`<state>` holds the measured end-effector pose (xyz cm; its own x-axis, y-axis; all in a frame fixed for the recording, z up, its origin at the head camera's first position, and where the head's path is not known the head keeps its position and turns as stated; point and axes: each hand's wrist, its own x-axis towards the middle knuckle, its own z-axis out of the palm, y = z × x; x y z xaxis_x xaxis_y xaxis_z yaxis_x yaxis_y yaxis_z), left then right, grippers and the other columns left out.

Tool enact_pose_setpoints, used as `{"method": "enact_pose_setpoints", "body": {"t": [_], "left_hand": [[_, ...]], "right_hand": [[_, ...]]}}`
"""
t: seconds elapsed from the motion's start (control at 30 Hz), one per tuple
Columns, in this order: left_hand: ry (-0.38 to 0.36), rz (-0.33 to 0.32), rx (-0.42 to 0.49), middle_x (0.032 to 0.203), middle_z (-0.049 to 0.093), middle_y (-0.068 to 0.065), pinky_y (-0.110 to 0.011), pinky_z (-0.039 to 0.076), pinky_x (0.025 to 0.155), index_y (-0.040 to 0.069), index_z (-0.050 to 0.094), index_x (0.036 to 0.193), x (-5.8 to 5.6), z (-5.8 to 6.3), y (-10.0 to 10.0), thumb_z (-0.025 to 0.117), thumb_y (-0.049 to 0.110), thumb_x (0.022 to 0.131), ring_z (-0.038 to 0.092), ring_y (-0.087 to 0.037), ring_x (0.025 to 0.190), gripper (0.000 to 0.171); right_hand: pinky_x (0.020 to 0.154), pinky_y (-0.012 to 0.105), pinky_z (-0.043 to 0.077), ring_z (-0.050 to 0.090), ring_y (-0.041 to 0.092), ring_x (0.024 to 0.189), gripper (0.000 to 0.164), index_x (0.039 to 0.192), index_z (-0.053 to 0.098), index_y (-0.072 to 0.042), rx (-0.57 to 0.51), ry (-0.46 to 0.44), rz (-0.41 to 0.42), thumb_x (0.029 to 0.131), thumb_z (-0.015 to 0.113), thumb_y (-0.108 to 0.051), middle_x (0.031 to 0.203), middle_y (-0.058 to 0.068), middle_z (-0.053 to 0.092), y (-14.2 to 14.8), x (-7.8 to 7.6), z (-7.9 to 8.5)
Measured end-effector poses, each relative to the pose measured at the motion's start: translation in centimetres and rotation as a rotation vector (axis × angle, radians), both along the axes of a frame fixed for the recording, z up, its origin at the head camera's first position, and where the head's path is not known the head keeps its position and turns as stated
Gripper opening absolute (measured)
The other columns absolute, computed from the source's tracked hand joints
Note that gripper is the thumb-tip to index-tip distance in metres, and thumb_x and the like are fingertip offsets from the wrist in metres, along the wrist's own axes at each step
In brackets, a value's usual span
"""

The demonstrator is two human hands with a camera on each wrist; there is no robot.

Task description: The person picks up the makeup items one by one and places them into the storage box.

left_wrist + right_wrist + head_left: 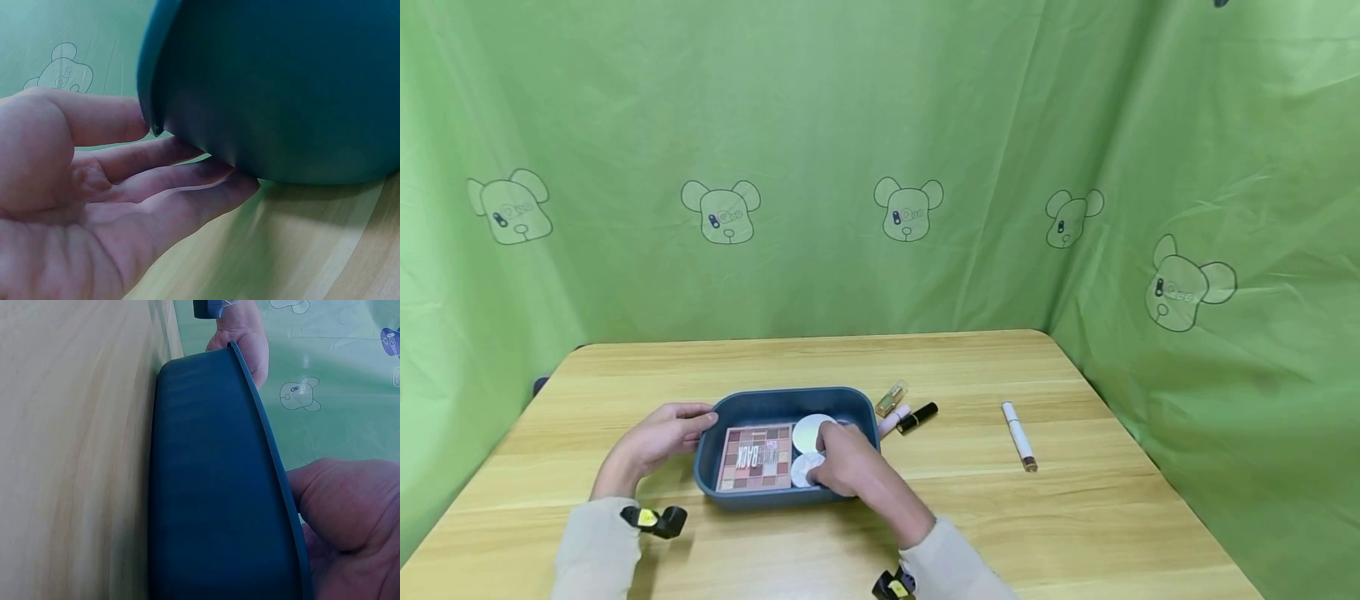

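A dark blue tray (771, 498) with raised walls sits on the table. Inside lie an eyeshadow palette (755, 458), a larger white disc (811, 432) and a smaller round white case (805, 469). My left hand (664, 437) grips the tray's left end; in the left wrist view the thumb meets the rim and the other fingers touch the outer wall. Reaching over the right side, my right hand (852, 460) has thumb and finger at the edges of the smaller white case. The tray wall hides those fingertips in the right wrist view.
Beyond the tray's right end lie a clear-and-gold tube (891, 399), a pale pink tube (893, 420) and a black lipstick tube (917, 417). Farther right is a white tube (1018, 435) with a brownish end. Green curtains (820, 275) stand behind and beside the wooden table (1112, 517).
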<state>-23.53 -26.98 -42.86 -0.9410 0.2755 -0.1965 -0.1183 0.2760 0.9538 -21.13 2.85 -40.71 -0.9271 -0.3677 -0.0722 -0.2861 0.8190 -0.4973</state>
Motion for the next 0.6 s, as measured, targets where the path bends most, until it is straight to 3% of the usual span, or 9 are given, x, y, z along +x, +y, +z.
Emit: {"method": "enact_pose_setpoints", "body": {"t": [0.37,0.6], "left_hand": [[0.0,-0.006,-0.008,0.145,0.046,-0.039,-0.044,0.053,0.108,-0.022,0.034,0.144,0.07,0.0,-0.04,0.052,0.018,0.105,0.054,-0.045,0.132,0.058],[0.004,-0.008,-0.009,0.144,0.047,-0.039,-0.043,0.053,0.108,-0.022,0.035,0.144,0.07,-0.02,0.0,0.052,0.018,0.105,0.055,-0.043,0.131,0.058]], "right_hand": [[0.067,0.029,0.052,0.055,0.017,0.08,0.038,0.108,0.064,-0.004,0.006,-0.036,-0.02,0.083,0.085,-0.024,0.092,0.006,0.065,-0.04,0.02,0.21],[0.064,0.031,0.053,0.059,0.015,0.075,0.042,0.122,0.062,-0.001,-0.079,-0.044,-0.03,0.092,0.076,-0.027,0.094,0.007,0.068,0.5,-0.05,0.6]]}}
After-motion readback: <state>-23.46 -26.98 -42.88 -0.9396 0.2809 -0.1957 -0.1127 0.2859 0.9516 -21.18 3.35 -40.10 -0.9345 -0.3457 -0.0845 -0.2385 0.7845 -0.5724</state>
